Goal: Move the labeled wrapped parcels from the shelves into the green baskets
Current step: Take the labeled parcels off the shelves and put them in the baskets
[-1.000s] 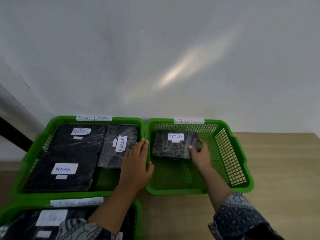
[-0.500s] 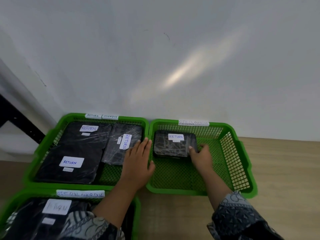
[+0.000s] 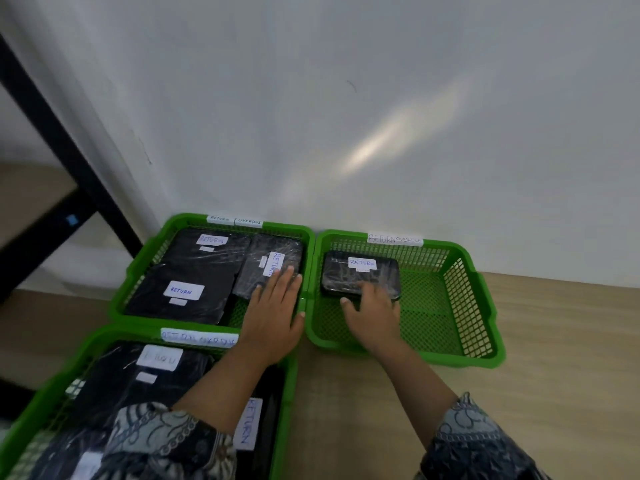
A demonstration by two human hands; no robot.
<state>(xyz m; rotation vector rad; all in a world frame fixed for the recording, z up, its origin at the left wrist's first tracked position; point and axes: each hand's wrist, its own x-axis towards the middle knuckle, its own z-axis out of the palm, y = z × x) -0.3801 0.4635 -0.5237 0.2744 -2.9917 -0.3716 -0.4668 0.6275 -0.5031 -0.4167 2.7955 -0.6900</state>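
Observation:
A small black wrapped parcel (image 3: 360, 273) with a white RETURN label lies in the far left corner of the right green basket (image 3: 464, 299). My right hand (image 3: 372, 313) lies over its near edge, fingers loosely spread on it. My left hand (image 3: 273, 313) lies flat, fingers straight, over the right rim of the back left green basket (image 3: 138, 268), fingertips touching a black parcel (image 3: 266, 268) labelled RETURN. Two more labelled black parcels (image 3: 187, 282) fill that basket. The near green basket (image 3: 62, 382) holds several wrapped parcels, partly hidden by my left sleeve.
All baskets stand on a wooden surface (image 3: 554, 341) against a white wall (image 3: 346, 98). White paper tags reading RETURN OVERDUE sit on the baskets' rims. A black shelf frame (image 3: 69, 168) slants at the left with a wooden shelf board behind it.
My right hand slid from the parcel's right end to its near edge, letting go of its grip. The view shifted left and down. The left hand stays on the basket rim.

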